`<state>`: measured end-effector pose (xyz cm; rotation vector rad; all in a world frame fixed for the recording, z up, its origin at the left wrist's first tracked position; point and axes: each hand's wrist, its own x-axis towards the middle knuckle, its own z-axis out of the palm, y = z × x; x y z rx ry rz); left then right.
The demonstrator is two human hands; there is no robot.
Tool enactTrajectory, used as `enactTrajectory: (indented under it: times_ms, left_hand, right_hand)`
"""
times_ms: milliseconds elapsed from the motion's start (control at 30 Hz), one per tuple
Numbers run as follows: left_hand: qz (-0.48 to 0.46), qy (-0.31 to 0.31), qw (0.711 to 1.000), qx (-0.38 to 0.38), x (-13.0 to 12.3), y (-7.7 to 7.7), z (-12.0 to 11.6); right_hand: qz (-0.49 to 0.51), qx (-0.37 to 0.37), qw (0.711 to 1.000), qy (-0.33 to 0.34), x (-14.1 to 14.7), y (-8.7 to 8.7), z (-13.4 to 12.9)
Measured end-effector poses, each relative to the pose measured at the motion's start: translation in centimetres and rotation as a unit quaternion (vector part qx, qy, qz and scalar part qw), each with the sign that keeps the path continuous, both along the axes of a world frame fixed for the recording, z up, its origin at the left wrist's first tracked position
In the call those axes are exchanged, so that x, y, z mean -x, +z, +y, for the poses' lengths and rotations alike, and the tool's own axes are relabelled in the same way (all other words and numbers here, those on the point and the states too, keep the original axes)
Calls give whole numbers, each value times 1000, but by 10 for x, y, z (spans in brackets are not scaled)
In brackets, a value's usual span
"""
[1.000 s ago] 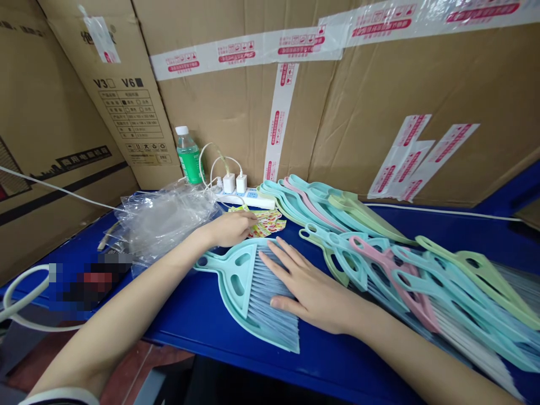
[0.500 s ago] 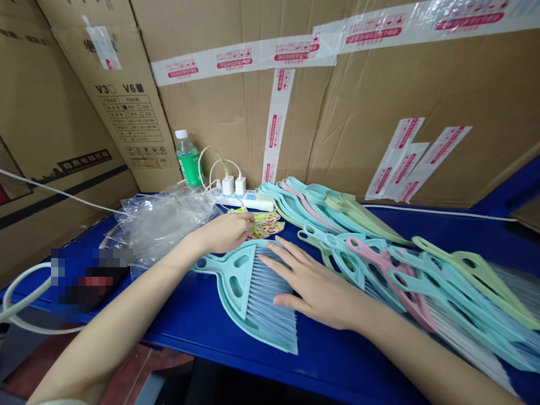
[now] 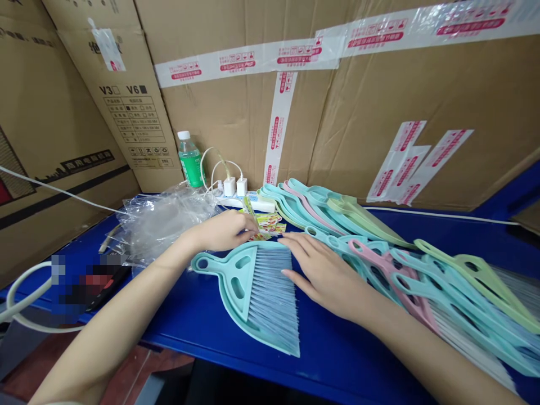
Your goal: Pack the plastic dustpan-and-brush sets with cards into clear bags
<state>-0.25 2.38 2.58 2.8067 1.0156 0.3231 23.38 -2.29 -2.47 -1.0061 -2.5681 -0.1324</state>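
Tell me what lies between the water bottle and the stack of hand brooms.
In the head view, a white power strip with two chargers plugged in.

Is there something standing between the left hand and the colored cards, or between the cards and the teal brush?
Nothing visible does: the left hand touches the cards, and the teal brush lies right below them.
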Motion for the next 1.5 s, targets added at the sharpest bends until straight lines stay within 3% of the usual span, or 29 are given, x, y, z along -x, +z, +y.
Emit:
enactTrajectory:
  times_ms: [267,467,667,1033,1500]
  left_hand:
    - [-106,-29,988,113,-1,10,-4]
    - [-167,-44,941,290,-3,12,-10]
    - [-188,-48,901,388,-5,4,-10]
    - [-117,-75,908,396,-4,-3,-7]
    - [-126,-100,895,416,-12,-14,-13]
  right_hand:
    - [29,33,998,-47,-1,2,1]
    - [25,72,997,-35,0,4,-1]
    - [-16,98,995,15,-3,3,0]
    - [-78,75,994,-4,-1,-1,0]
    - [-63,44,997,18,0,-4,-4]
